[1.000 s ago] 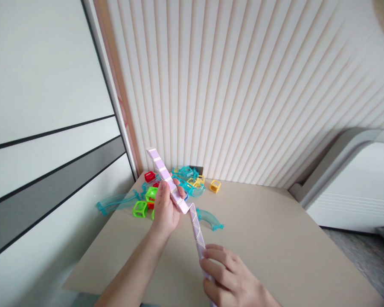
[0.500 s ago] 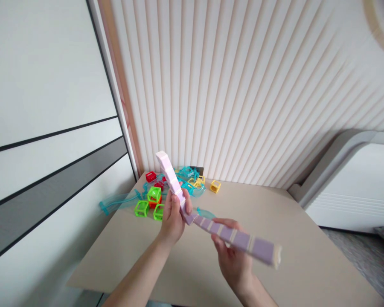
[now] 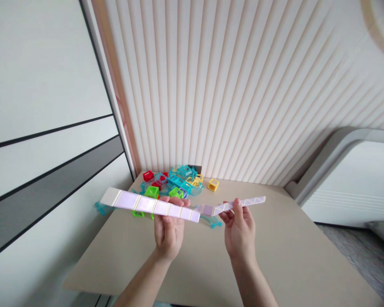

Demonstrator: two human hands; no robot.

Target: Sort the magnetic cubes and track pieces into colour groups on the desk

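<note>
Twist-snake puzzle [image 3: 153, 206], lilac and white, stretches across the middle of the frame above the table [image 3: 275, 251], bent at one joint. Our left hand [image 3: 169, 228] is closed around the longer left stretch; our right hand [image 3: 240, 226] pinches the thinner right stretch. We judge it best to grip close to the joint when turning. We see no containers; loose coloured blocks [image 3: 176, 183] lie behind.

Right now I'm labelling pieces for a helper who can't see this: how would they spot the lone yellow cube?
Find the beige table against the ribbed wall; the heap of coloured plastic pieces lies in its far corner. The yellow cube sits just right of that heap, an open frame standing apart, while red, green and teal pieces crowd together.
</note>
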